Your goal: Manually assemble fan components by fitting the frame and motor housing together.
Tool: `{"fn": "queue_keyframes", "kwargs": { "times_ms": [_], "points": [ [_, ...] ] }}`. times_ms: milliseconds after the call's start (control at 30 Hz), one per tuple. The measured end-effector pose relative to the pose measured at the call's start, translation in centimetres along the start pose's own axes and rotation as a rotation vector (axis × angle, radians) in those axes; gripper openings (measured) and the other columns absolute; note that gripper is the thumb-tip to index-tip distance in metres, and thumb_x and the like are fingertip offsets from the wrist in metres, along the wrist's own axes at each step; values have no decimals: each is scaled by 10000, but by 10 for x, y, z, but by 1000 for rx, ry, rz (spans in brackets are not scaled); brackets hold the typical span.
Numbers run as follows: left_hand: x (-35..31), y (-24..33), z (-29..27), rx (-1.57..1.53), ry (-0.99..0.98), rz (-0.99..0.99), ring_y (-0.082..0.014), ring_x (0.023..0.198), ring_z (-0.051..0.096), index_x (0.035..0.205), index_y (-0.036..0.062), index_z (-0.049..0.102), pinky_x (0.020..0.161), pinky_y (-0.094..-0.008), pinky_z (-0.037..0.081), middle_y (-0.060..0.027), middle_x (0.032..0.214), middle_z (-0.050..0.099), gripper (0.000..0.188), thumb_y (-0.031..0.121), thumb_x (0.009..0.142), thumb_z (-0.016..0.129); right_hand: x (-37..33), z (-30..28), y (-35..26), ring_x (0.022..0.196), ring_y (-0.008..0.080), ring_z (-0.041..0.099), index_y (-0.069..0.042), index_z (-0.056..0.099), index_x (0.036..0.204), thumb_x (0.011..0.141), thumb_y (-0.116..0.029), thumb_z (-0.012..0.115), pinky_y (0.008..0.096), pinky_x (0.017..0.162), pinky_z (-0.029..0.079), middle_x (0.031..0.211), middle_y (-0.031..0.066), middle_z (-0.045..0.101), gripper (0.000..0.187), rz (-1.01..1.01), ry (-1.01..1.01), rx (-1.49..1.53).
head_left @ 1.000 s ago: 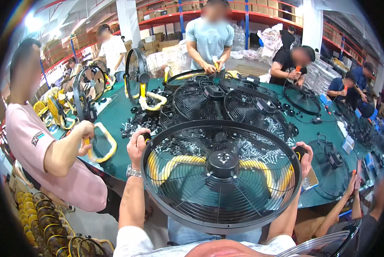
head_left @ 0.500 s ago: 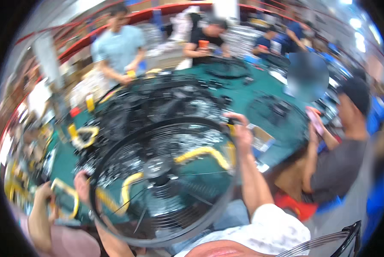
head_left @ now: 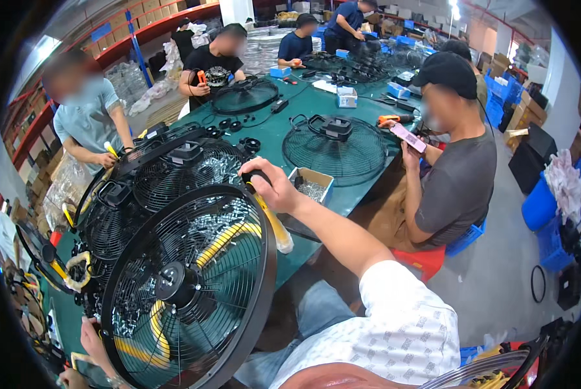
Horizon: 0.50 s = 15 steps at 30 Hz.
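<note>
A large round black floor-fan frame [head_left: 262, 285] is held up, tilted, in front of me, with its grille and a black motor [head_left: 177, 285] at the centre. My right hand [head_left: 274, 185] is closed around a black knob at its upper right side, where a yellow tube bracket [head_left: 272, 223] joins. My left hand [head_left: 94, 343] is closed at the frame's lower left edge; its fingers are partly hidden behind the rim. Through the grille shows a curved yellow tube [head_left: 229, 241], part of the stand. No fan blade shows inside.
The green table [head_left: 303, 256] holds black fan grilles [head_left: 336, 149], loose metal parts and an open box of small screws [head_left: 313, 188]. To the right sits a person [head_left: 455, 175] with a pink phone [head_left: 408, 137]. Others work along the far side. Blue crates [head_left: 556, 243] stand on the floor.
My view has swung to the right. The fan frame has tilted and now sits further left in view, still held in both hands. The seated person still holds the phone.
</note>
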<state>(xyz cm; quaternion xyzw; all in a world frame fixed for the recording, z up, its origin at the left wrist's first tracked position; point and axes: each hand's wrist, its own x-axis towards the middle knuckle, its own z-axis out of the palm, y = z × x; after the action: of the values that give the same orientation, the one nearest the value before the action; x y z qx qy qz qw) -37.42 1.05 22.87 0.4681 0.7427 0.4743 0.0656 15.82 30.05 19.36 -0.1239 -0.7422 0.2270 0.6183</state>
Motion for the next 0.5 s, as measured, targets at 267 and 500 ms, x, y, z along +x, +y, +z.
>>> {"fn": "queue_keyframes", "kwargs": {
  "times_ms": [267, 500],
  "points": [
    [-22, -24, 28, -98, 333, 262, -144, 788, 530, 1017, -3, 591, 755, -274, 434, -53, 860, 565, 348, 231, 1047, 336, 54, -19, -35, 817, 209, 646, -30, 627, 1017, 977, -474, 445, 356, 745, 526, 899, 133, 641, 481, 845, -464, -284],
    [-29, -5, 32, -319, 319, 167, -116, 779, 504, 959, -8, 607, 731, -262, 413, -39, 860, 566, 345, 232, 1041, 374, 38, -9, -26, 830, 196, 610, -26, 655, 953, 908, -184, 507, 314, 772, 491, 909, 105, 650, 222, 213, -273, -211]
  ]
}}
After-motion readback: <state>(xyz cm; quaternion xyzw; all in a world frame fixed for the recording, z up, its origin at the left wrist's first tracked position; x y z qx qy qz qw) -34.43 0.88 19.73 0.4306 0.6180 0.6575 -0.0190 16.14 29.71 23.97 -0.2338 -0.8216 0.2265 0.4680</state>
